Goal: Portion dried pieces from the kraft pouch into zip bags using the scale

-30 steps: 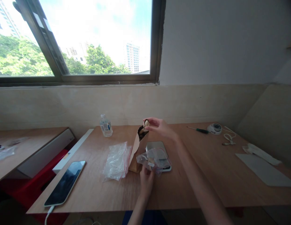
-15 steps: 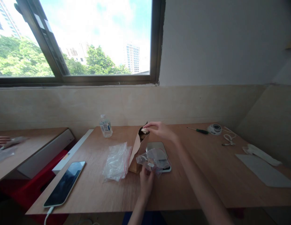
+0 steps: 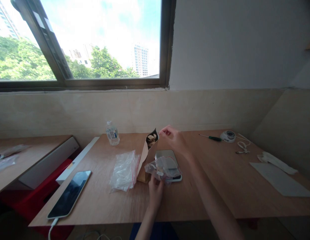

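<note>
My left hand (image 3: 156,191) has its fingers closed on the lower edge of a clear zip bag (image 3: 160,168) with something small and pale inside. That bag rests over a small kitchen scale (image 3: 178,178). Just left of it stands a brown paper pouch (image 3: 145,163), upright, its dark-lined mouth gaping. Pale dried slices (image 3: 151,139) show in the mouth. Right of the pouch's top edge, apart from it, my right hand (image 3: 172,137) hovers with fingertips drawn together; whether something small is between them I cannot make out.
A stack of clear zip bags (image 3: 123,171) lies left of the pouch. Farther left are a charging phone (image 3: 70,195) and a water bottle (image 3: 112,134). On the right lie a screwdriver (image 3: 215,138), a dome camera (image 3: 228,136), its cable and a grey sheet (image 3: 280,180).
My right hand has left the pouch's mouth, where it held a pale slice, and moved slightly up and right. My left hand stays at the zip bag.
</note>
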Available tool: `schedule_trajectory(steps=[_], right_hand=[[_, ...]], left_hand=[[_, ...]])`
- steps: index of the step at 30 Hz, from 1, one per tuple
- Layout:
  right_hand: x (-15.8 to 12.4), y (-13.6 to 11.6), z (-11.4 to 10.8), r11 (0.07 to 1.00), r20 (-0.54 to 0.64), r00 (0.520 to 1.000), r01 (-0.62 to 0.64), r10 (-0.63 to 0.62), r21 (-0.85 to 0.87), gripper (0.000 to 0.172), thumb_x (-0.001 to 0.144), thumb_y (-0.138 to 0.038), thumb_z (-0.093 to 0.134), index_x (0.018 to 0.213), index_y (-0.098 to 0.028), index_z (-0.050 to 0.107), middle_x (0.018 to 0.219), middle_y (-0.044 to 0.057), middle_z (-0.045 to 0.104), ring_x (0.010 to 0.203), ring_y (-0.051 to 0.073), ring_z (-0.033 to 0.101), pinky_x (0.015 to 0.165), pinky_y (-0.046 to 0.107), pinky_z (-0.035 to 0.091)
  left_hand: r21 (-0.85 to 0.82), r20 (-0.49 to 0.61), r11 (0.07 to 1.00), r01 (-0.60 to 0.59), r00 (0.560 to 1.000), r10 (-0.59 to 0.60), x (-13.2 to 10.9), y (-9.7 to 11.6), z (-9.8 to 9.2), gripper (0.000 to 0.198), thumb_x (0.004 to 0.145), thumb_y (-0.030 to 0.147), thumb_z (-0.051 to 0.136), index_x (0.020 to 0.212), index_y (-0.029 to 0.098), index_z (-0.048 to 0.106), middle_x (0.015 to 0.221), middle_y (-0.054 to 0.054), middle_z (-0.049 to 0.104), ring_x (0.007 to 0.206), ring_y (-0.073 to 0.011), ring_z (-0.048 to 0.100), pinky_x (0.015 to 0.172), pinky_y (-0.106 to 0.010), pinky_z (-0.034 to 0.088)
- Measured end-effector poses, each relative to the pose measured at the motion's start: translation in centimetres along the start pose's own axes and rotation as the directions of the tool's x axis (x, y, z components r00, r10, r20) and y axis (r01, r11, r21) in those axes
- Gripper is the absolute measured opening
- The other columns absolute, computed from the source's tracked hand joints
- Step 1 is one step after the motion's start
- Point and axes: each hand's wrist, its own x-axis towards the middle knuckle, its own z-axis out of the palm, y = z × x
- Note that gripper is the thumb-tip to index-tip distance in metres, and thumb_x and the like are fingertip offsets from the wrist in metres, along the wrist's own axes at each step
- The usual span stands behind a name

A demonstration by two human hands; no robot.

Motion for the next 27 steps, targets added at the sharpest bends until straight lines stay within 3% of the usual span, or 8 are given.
schedule_trajectory(steps=[4, 7, 9, 15, 19, 21, 27], right_hand=[[-3.3, -1.3, -2.4, 0.975, 0.145, 0.976, -0.184, 0.165, 0.123, 0.025, 0.086, -0.038, 0.048, 0.080, -0.018, 0.061, 0.074, 0.000, 0.062, 0.070, 0.013, 0.057, 0.064, 0.022, 0.042], [-5.5, -1.4, -2.9, 0.955, 0.395, 0.882, -0.294, 0.256, 0.035, 0.026, 0.086, -0.036, 0.048, 0.078, -0.017, 0.065, 0.074, 0.002, 0.065, 0.068, 0.014, 0.058, 0.060, 0.022, 0.041], [-6.5, -1.2, -2.2, 0.951, 0.489, 0.824, -0.305, 0.286, -0.042, 0.026, 0.086, -0.033, 0.047, 0.080, -0.016, 0.067, 0.078, 0.004, 0.067, 0.071, 0.016, 0.060, 0.062, 0.023, 0.041], [-7.8, -0.7, 1.3, 0.946, 0.578, 0.760, -0.316, 0.296, -0.069, 0.025, 0.078, -0.033, 0.058, 0.094, -0.017, 0.068, 0.092, 0.006, 0.068, 0.079, 0.019, 0.062, 0.066, 0.024, 0.044], [-7.2, -0.8, 0.6, 0.932, 0.674, 0.679, -0.359, 0.291, -0.040, 0.025, 0.075, -0.030, 0.060, 0.094, -0.014, 0.067, 0.082, 0.005, 0.069, 0.073, 0.018, 0.062, 0.060, 0.023, 0.045], [-6.7, -0.8, -0.8, 0.930, 0.676, 0.689, -0.367, 0.259, 0.018, 0.024, 0.075, -0.027, 0.060, 0.095, -0.015, 0.066, 0.083, 0.004, 0.069, 0.074, 0.017, 0.063, 0.063, 0.023, 0.047], [-4.6, -0.5, -5.3, 0.911, 0.550, 0.803, -0.377, 0.231, 0.167, 0.022, 0.078, -0.029, 0.060, 0.096, -0.017, 0.063, 0.093, 0.005, 0.068, 0.084, 0.018, 0.063, 0.076, 0.031, 0.051]], left_hand=[[-0.031, -0.007, 0.999, 0.009, 1.000, -0.009, 0.0, 0.0, 0.1, 0.031, 0.074, 0.040, 0.064, 0.091, 0.015, 0.060, 0.079, -0.006, 0.069, 0.074, -0.0199, 0.064, 0.068, -0.028, 0.048], [-0.018, -0.010, 1.000, -0.001, 1.000, 0.000, 0.1, 0.2, 0.1, 0.032, 0.074, 0.041, 0.063, 0.092, 0.015, 0.062, 0.082, -0.007, 0.070, 0.076, -0.0214, 0.065, 0.069, -0.029, 0.048], [0.012, -0.012, 1.000, -0.024, 1.000, 0.024, 0.1, 0.2, 0.0, 0.031, 0.075, 0.040, 0.061, 0.093, 0.015, 0.063, 0.081, -0.007, 0.070, 0.075, -0.0214, 0.065, 0.068, -0.029, 0.049], [0.124, -0.008, 0.987, -0.102, 0.995, 0.104, 0.1, -0.5, -0.5, 0.026, 0.079, 0.036, 0.055, 0.085, 0.014, 0.066, 0.074, -0.008, 0.070, 0.069, -0.0214, 0.064, 0.063, -0.029, 0.049], [0.123, -0.030, 0.987, -0.104, 0.994, 0.109, 0.1, -0.5, -0.5, 0.026, 0.078, 0.034, 0.056, 0.093, 0.015, 0.067, 0.089, -0.010, 0.071, 0.083, -0.0239, 0.065, 0.074, -0.033, 0.050], [0.103, -0.013, 0.991, -0.082, 0.996, 0.084, 0.0, -0.3, -0.4, 0.028, 0.079, 0.034, 0.056, 0.098, 0.015, 0.065, 0.093, -0.010, 0.071, 0.087, -0.0235, 0.065, 0.076, -0.033, 0.049], [0.021, -0.026, 0.999, -0.025, 0.999, 0.026, -0.1, 0.2, -0.1, 0.032, 0.079, 0.039, 0.057, 0.101, 0.016, 0.064, 0.095, -0.009, 0.071, 0.088, -0.0227, 0.065, 0.076, -0.031, 0.049]])
